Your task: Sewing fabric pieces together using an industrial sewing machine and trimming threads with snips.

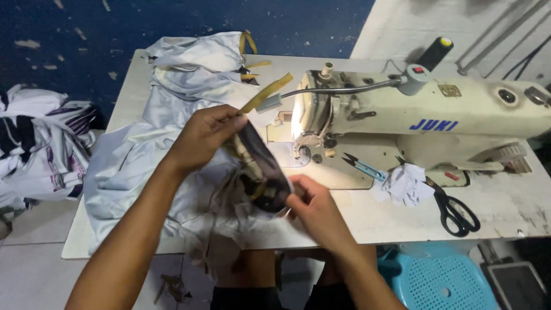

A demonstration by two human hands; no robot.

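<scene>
My left hand (202, 136) pinches the upper end of a dark fabric piece (261, 166) with yellow trim, held up over the table. My right hand (310, 202) grips the lower end of the same piece near the table's front edge. The piece is stretched between both hands, just left of the cream sewing machine (413, 115). Silvery grey garments (166, 115) lie piled under and behind my left hand, with yellow strips (267, 92) sticking out.
Blue thread snips (363, 167), crumpled white scraps (405, 185) and black scissors (456, 211) lie on the white table (505, 201) by the machine. A heap of white and dark clothes (40, 143) sits at the left. A light blue plastic stool (442, 278) stands at lower right.
</scene>
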